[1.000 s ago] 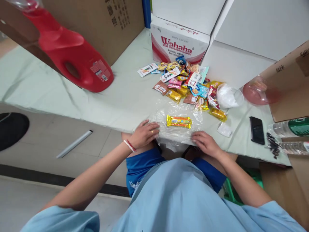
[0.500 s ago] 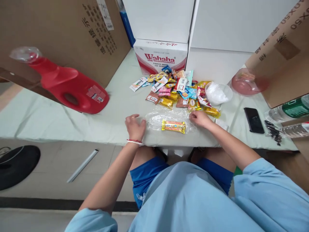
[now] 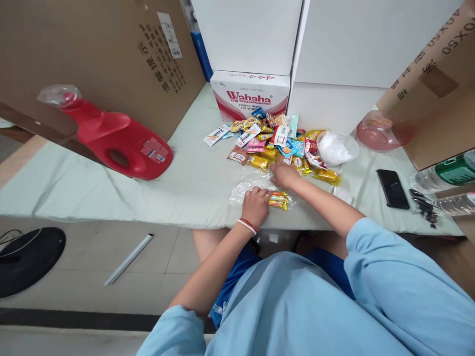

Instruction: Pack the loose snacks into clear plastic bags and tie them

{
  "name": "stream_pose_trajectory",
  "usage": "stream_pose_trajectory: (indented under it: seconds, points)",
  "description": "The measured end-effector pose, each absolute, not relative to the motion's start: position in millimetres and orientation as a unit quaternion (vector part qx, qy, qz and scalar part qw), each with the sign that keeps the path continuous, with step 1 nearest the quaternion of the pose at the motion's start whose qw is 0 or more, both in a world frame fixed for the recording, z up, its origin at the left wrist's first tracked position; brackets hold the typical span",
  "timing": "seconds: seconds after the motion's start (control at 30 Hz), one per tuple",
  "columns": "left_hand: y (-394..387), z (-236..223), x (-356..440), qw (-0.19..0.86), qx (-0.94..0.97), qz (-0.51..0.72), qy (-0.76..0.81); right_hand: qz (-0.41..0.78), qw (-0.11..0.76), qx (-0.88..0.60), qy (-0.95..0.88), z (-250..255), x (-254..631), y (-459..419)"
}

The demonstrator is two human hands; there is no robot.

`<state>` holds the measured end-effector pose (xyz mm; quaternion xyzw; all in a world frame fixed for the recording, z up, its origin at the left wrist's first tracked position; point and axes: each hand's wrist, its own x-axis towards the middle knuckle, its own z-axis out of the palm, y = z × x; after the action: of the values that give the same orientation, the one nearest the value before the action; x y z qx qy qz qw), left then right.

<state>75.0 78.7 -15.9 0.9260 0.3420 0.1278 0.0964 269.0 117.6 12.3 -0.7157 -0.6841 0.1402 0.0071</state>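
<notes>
Yellow-and-orange wrapped snack bars (image 3: 278, 200) lie side by side on a sheet of clear plastic wrap (image 3: 240, 191) near the table's front edge. My left hand (image 3: 256, 205) is closed, its bent fingers gripping the left end of the bars and covering that part. Behind them, my right hand (image 3: 285, 176) pinches at the back edge of the crumpled wrap, with its fingertips partly hidden. Just beyond it is a heap of packaged snacks (image 3: 260, 143), including yellow packets, white sachets and blue packs.
A white bowl (image 3: 347, 153) holding white plastic stands right of the heap, before a clear reddish container (image 3: 378, 136). Farther right are a phone (image 3: 393, 189) and plastic bottles (image 3: 438, 173). A red jug (image 3: 126, 143) leans at left; a Wahaha carton (image 3: 250, 96) stands behind.
My left hand has moved right onto the left end of the snack bars. My right hand has moved left and back, from the wrap's right end to its back edge.
</notes>
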Motion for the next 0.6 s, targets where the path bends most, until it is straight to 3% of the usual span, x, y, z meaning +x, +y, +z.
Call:
stream_pose_trajectory:
  seconds: [0.27, 0.4, 0.6]
  points:
    - [80.3, -25.3, 75.5, 0.104, 0.923, 0.112, 0.354, 0.2, 0.042, -0.65, -0.732, 32.3, 269.1, 113.8]
    - [85.8, -33.3, 71.4, 0.154, 0.895, 0.182, 0.378, 0.165, 0.049, -0.585, -0.793, 28.3, 257.0, 66.7]
    - [88.3, -55.1, 45.3, 0.294, 0.809, 0.344, 0.375, 0.107, -0.04, -0.591, -0.798, 6.9, 238.0, 26.2]
